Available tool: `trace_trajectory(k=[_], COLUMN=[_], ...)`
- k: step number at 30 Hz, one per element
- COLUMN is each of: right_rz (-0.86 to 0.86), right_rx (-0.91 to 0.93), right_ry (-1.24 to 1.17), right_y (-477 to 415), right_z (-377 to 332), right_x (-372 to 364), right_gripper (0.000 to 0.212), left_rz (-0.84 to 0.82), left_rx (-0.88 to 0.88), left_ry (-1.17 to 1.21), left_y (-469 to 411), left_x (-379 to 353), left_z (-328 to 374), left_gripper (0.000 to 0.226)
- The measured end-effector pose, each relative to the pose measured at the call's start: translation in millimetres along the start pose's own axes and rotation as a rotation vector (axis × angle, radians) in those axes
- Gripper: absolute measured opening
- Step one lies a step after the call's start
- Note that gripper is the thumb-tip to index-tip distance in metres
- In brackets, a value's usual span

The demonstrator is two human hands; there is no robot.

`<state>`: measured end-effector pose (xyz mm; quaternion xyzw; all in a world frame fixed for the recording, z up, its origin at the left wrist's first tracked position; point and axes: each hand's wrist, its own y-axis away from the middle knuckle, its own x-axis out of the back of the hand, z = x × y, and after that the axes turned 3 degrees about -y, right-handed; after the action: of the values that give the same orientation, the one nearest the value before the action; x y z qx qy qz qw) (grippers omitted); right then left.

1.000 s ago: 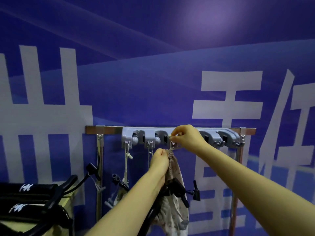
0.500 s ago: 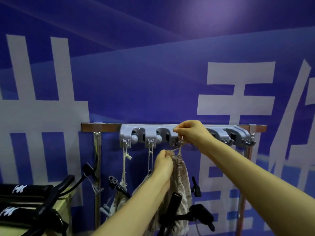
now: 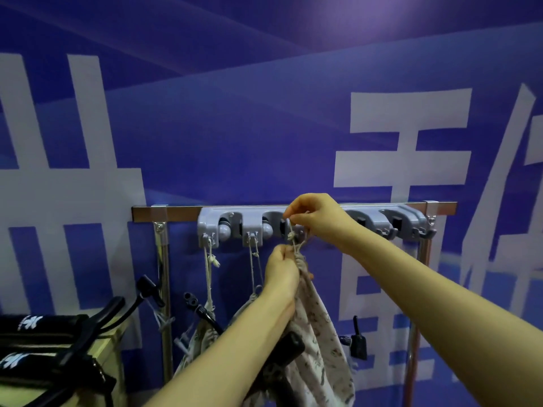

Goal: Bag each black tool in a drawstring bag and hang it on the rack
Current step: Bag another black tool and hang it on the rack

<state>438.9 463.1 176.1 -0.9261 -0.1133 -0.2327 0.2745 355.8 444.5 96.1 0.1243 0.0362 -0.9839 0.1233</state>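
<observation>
A grey hook rack (image 3: 311,221) is fixed to a metal bar on a stand. My left hand (image 3: 280,271) grips the gathered neck of a patterned drawstring bag (image 3: 317,342) just below the rack's third hook. A black tool (image 3: 286,353) pokes out of the bag beside my forearm. My right hand (image 3: 316,217) pinches the bag's cord (image 3: 295,240) at that hook. Two other bags hang from the first hooks; the left one (image 3: 199,336) has a black tool handle (image 3: 202,309) sticking out.
More black tools (image 3: 44,342) lie on a yellowish table (image 3: 113,345) at the lower left. The stand's metal posts (image 3: 164,289) flank the rack. Two hooks (image 3: 411,227) at the rack's right end are bare. A blue printed wall is behind.
My right hand lifted the cord slightly higher at the third hook. My left hand stays on the bag's neck, and the bag has swung a little.
</observation>
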Motion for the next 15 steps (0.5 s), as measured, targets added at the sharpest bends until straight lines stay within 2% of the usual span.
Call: trace_trajectory(k=[4, 8, 11, 15], right_rz=[0.093, 0.165, 0.192, 0.271], right_rx=[-0.014, 0.024, 0.001, 0.037], right_ry=[0.063, 0.136, 0.028, 0.085], right_y=[-4, 3, 13, 25], right_z=[13, 30, 39, 36], right_x=[-9, -15, -18, -28], right_gripper=[0.014, 0.021, 0.021, 0.02], left_rz=[0.073, 0.048, 0.025, 0.061], left_rx=[0.01, 0.144, 0.191, 0.128], left_ry=[-0.068, -0.043, -0.107, -0.194], left_y=[-6, -10, -13, -14], left_x=[3, 5, 11, 13], left_z=[-5, -14, -21, -11], left_gripper=[0.032, 0.029, 0.029, 0.02])
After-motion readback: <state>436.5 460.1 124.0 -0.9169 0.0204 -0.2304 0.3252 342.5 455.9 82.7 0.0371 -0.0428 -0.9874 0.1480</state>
